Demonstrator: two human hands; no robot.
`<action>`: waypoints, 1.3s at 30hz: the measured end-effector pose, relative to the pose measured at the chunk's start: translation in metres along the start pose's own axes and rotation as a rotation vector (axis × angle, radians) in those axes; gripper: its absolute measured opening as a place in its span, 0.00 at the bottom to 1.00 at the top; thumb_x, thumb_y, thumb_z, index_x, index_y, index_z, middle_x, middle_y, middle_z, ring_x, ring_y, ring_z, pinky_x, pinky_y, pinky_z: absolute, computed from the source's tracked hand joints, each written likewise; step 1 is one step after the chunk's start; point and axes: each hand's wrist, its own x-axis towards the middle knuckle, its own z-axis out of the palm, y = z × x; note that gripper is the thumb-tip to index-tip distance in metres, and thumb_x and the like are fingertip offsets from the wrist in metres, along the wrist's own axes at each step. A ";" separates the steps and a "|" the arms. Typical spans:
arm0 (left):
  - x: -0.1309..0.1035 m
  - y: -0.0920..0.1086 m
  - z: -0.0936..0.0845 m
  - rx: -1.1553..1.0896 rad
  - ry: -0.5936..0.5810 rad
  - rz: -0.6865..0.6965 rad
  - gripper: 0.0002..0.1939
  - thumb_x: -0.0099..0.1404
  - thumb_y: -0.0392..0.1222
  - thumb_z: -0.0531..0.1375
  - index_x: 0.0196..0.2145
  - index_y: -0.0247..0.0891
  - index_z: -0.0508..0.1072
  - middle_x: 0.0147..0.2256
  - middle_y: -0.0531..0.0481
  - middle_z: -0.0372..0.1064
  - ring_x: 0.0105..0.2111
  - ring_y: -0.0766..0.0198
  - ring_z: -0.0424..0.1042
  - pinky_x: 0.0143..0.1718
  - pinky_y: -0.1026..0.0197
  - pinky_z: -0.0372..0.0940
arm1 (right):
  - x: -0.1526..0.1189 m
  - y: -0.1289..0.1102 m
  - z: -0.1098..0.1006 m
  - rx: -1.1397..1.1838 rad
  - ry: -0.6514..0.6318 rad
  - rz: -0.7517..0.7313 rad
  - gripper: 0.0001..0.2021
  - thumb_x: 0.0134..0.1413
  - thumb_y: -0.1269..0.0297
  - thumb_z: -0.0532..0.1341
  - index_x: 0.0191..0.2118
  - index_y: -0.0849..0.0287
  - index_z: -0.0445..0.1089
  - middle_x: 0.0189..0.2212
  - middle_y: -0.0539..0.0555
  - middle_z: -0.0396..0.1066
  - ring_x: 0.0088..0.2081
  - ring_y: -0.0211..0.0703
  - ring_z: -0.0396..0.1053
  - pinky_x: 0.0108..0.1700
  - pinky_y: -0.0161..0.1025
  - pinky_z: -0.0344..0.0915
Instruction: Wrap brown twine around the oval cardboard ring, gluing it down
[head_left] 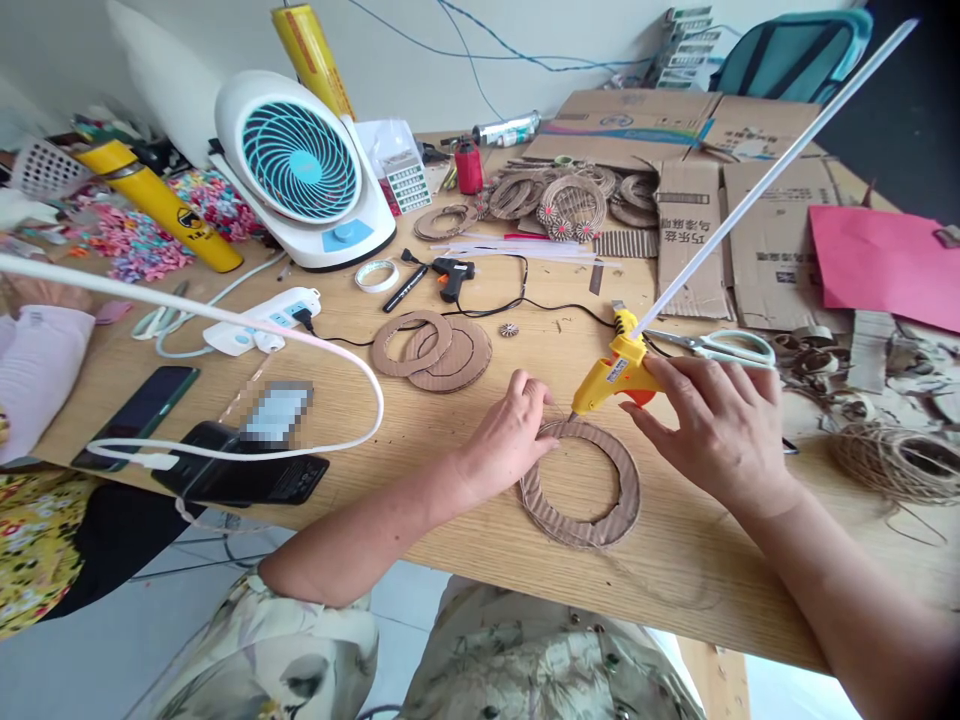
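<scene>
My right hand [724, 425] is wrapped round a yellow hot glue gun [619, 372], with a long clear glue stick [780, 175] rising from its back. The nozzle points down at the upper edge of a brown corrugated cardboard ring [626, 470] lying on the table. My left hand [514, 430] is closed at the ring's upper left edge, its thumb against the cardboard. A thin strand shows by its fingertips; where it runs is hard to see. Loose thin twine trails from the ring's lower side.
Cardboard rings [480, 345], a black glue gun [452, 277] and a tape roll [376, 276] lie beyond my hands. Scissors [724, 347] and a twine coil [900, 460] are on the right. Left are a fan [300, 165], phones, a white cable [375, 400] and another person's sleeve [49, 365].
</scene>
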 end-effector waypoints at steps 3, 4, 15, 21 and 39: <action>0.000 0.000 0.000 0.000 -0.006 -0.004 0.25 0.56 0.29 0.70 0.43 0.38 0.60 0.48 0.44 0.58 0.37 0.61 0.75 0.46 0.49 0.75 | 0.000 0.000 0.000 -0.001 0.005 -0.003 0.22 0.61 0.52 0.62 0.55 0.61 0.67 0.41 0.57 0.76 0.37 0.47 0.66 0.41 0.45 0.52; 0.000 0.000 0.000 0.002 -0.009 -0.006 0.24 0.57 0.29 0.70 0.43 0.38 0.60 0.48 0.44 0.58 0.37 0.61 0.75 0.46 0.49 0.75 | 0.000 0.000 0.000 0.000 0.003 -0.003 0.22 0.61 0.53 0.62 0.55 0.61 0.67 0.41 0.57 0.76 0.37 0.47 0.67 0.41 0.45 0.52; 0.000 0.000 0.000 -0.001 -0.002 -0.001 0.24 0.57 0.29 0.70 0.44 0.38 0.61 0.48 0.45 0.58 0.37 0.62 0.75 0.46 0.50 0.75 | 0.000 0.003 -0.006 -0.006 0.002 -0.011 0.20 0.62 0.56 0.62 0.56 0.61 0.66 0.42 0.57 0.76 0.37 0.47 0.66 0.42 0.45 0.51; 0.000 -0.002 0.001 0.019 -0.005 0.015 0.24 0.58 0.30 0.70 0.44 0.38 0.61 0.48 0.44 0.58 0.38 0.61 0.75 0.47 0.50 0.75 | -0.002 0.000 -0.002 0.034 -0.021 0.014 0.23 0.61 0.55 0.62 0.58 0.59 0.64 0.43 0.58 0.75 0.38 0.49 0.67 0.42 0.45 0.51; 0.001 -0.001 -0.002 -0.008 -0.018 0.020 0.23 0.57 0.28 0.69 0.44 0.37 0.61 0.48 0.44 0.58 0.38 0.61 0.74 0.47 0.49 0.74 | -0.001 0.007 -0.006 0.010 -0.010 0.015 0.20 0.61 0.57 0.62 0.56 0.59 0.67 0.41 0.58 0.75 0.37 0.49 0.66 0.43 0.46 0.52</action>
